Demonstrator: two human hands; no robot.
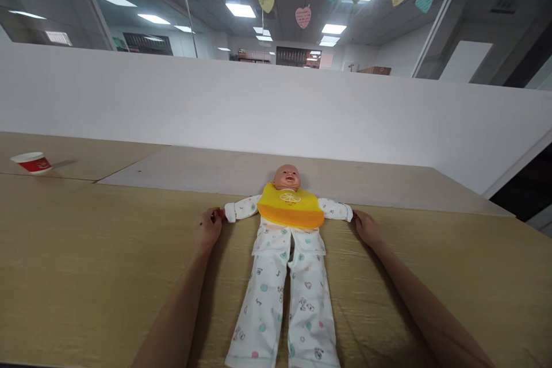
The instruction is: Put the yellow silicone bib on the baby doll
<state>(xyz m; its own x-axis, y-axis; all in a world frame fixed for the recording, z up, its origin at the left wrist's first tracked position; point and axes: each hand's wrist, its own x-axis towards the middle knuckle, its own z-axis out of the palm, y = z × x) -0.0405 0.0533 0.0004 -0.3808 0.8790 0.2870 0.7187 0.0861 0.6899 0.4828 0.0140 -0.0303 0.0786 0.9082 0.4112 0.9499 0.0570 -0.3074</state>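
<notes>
A baby doll (287, 177) lies on its back on the wooden table (86, 253), arms stretched out sideways. It wears white printed pyjamas (282, 293) and a yellow-orange bib (291, 207). My left hand (210, 224) is closed at the end of the doll's sleeve on the left, fingers curled round the doll's hand. At the cuff of the other sleeve my right hand (366, 225) grips the doll's hand in the same way. Both my forearms reach in from the bottom edge.
A red and white paper cup (32, 163) stands at the far left of the table. A lighter board (366, 181) lies behind the doll's head. A white partition wall (259, 98) runs along the back, with glass and paper hearts above it.
</notes>
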